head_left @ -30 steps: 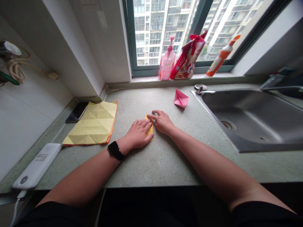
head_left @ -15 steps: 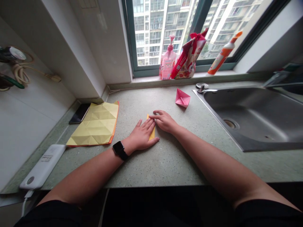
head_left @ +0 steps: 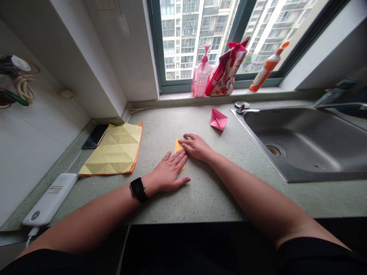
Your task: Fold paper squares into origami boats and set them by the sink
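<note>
A small folded piece of orange-yellow origami paper (head_left: 177, 146) lies on the counter, partly covered by both hands. My left hand (head_left: 169, 171) rests flat across its lower part, palm down, with the thumb spread away. On the wrist is a black watch. My right hand (head_left: 197, 147) touches the paper's upper right side with its fingertips, the fingers stretched out and slightly apart. Beyond the right hand a pink folded paper shape (head_left: 219, 119) sits on the counter. To the left is a stack of creased paper sheets (head_left: 113, 149), yellow on top with orange-red edges.
A dark phone (head_left: 95, 136) lies partly beside the sheets, and a white power bank (head_left: 50, 199) with a cable is at the left front. A steel sink (head_left: 304, 145) is on the right. A pink pump bottle (head_left: 202, 78), red bag (head_left: 228, 72) and orange-white bottle (head_left: 264, 72) stand on the sill.
My left hand has slid down the paper toward me, so more of the paper's upper part shows. The right fingertips stay near the top edge. The view has shifted slightly.
</note>
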Action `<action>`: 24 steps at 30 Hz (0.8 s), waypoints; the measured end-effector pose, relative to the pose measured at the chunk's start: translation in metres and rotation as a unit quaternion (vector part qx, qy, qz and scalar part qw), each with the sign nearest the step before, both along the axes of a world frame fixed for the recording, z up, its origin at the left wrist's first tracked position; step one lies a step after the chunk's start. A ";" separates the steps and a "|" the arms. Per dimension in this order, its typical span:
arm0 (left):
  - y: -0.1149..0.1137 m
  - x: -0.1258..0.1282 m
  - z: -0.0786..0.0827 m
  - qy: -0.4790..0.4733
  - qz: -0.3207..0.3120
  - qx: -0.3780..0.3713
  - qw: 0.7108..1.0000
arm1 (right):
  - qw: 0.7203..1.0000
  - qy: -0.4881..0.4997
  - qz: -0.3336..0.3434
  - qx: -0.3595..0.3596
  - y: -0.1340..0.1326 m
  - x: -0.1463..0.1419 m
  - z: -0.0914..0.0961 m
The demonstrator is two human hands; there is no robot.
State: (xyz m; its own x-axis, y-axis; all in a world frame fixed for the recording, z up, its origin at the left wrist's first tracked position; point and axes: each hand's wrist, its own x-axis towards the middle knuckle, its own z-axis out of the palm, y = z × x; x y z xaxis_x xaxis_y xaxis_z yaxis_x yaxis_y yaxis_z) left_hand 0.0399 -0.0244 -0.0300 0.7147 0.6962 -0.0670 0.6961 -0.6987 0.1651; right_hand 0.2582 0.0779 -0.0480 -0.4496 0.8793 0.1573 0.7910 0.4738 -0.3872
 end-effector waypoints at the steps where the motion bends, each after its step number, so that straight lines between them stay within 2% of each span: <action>1: -0.004 -0.002 0.002 0.004 -0.002 -0.008 1.000 | 1.000 -0.003 0.002 0.002 0.000 0.000 0.000; 6: -0.030 -0.011 0.010 0.033 0.000 -0.037 0.999 | 1.000 -0.015 0.012 0.011 -0.003 0.000 0.003; 12: -0.058 -0.027 0.013 0.040 0.002 -0.030 0.999 | 0.999 -0.041 0.025 0.009 -0.006 0.000 0.005; 20: -0.081 -0.071 0.009 0.040 -0.007 -0.044 0.998 | 0.997 -0.061 0.033 0.015 -0.005 0.000 0.003; 22: -0.083 -0.079 0.016 0.031 -0.007 -0.055 0.998 | 0.997 -0.067 0.035 0.013 -0.005 0.000 0.003; 24: -0.082 -0.081 0.031 0.014 0.013 -0.059 0.998 | 0.997 -0.071 0.037 0.011 -0.006 0.000 0.004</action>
State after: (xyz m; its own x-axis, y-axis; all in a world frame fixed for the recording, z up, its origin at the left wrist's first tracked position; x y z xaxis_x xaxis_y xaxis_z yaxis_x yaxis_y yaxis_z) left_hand -0.0406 -0.1063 0.0015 0.6932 0.7006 -0.1689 0.7192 -0.6574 0.2250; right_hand 0.2579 0.0723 -0.0436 -0.5325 0.8397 0.1064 0.7995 0.5403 -0.2625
